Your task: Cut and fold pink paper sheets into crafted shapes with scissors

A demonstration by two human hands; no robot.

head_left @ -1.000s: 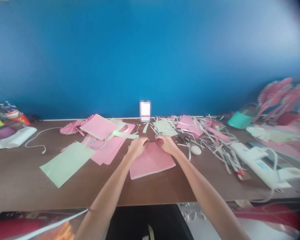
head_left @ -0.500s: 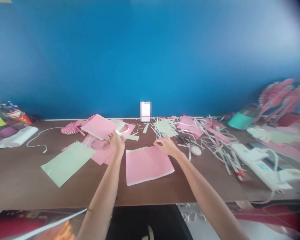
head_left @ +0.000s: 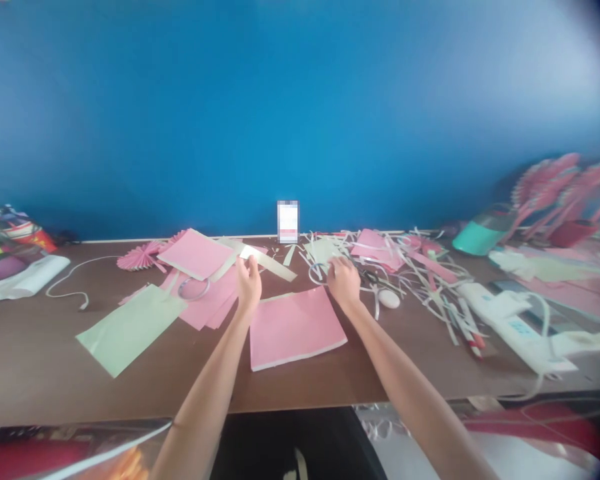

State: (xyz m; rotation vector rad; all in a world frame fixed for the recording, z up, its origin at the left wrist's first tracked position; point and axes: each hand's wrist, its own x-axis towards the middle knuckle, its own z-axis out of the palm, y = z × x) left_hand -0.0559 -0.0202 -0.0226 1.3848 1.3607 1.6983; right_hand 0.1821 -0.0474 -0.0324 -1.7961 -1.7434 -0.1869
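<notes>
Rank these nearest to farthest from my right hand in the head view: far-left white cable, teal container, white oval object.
From your right hand:
1. White oval object: just to its right.
2. Teal container: farther right, near the wall.
3. White cable: far left.

Both hands (head_left: 344, 283) and forearms (head_left: 207, 397) are bare; black clothing (head_left: 265, 445) at six o'clock bears a pale, curved mark (head_left: 301, 463).

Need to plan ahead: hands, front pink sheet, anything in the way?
Left hand holding pale strip; right hand half-closed, grip unclear. Front pink sheet on table, neither hand gripping it. Scissors and scraps beside right hand.
</notes>
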